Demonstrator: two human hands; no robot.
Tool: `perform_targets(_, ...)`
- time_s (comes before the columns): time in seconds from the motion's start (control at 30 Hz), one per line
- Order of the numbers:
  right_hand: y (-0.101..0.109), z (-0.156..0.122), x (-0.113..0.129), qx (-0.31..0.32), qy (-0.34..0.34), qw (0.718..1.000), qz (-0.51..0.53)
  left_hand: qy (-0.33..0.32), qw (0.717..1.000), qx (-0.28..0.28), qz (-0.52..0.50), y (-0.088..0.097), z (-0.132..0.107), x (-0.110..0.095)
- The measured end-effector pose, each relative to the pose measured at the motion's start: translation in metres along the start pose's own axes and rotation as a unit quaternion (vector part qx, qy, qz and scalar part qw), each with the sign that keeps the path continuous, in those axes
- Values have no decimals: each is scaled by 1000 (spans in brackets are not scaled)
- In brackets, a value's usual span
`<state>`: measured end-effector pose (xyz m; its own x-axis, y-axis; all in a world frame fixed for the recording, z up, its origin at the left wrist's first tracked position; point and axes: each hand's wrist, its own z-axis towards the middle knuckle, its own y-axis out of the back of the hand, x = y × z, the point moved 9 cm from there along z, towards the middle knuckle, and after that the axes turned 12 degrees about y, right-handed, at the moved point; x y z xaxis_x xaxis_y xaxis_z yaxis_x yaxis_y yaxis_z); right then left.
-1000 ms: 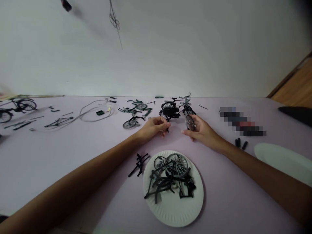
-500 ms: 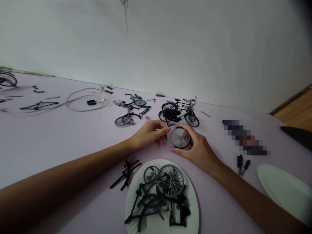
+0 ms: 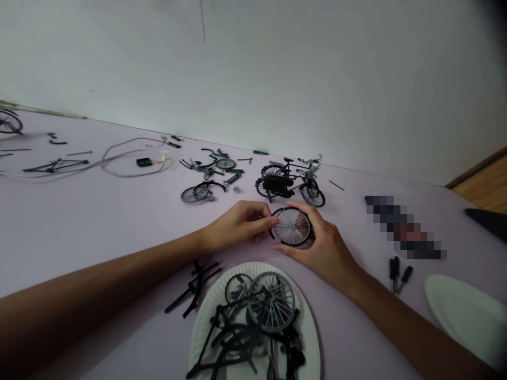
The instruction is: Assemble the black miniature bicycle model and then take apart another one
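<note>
My right hand (image 3: 322, 237) curves its thumb and fingers around a small spoked model bicycle wheel (image 3: 292, 227), whose right side carries a black tire. Between the fingers of my left hand (image 3: 247, 226) is a thin curved black strip (image 3: 271, 232), touching the wheel's left rim; it looks like a loose stretch of tire. Just beyond the hands stands an assembled black model bicycle (image 3: 291, 182). Nearer to me, a white paper plate (image 3: 200, 327) bears another spoked wheel (image 3: 271, 302) and several black frame parts.
Black curved parts (image 3: 194, 287) lie left of the plate. Green bicycle parts (image 3: 216, 169) and a cable (image 3: 130, 174) are spread toward the wall. At right are small screwdrivers (image 3: 400, 272), a second white plate (image 3: 463, 311) and a blurred-out item (image 3: 404, 227).
My left hand has brought the curved black strip to the wheel's left rim, where a gap showed before. The view has shifted slightly.
</note>
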<state>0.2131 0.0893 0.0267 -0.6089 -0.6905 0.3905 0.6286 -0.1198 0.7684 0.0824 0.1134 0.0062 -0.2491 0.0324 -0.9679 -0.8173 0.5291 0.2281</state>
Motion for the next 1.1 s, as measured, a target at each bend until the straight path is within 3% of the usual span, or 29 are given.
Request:
perform_targets(0.4,-12,-3,3,51,10,996,67,-22,999,33,36,-6,-4,-3)
perform_targets(0.8,-11,-2,11,43,72,994,65,-30,997,47,53,-10,-6,-6)
perform_targets(1.1,-8,-2,7,30,40,997,62,-18,998,44,40,-9,-6,-5)
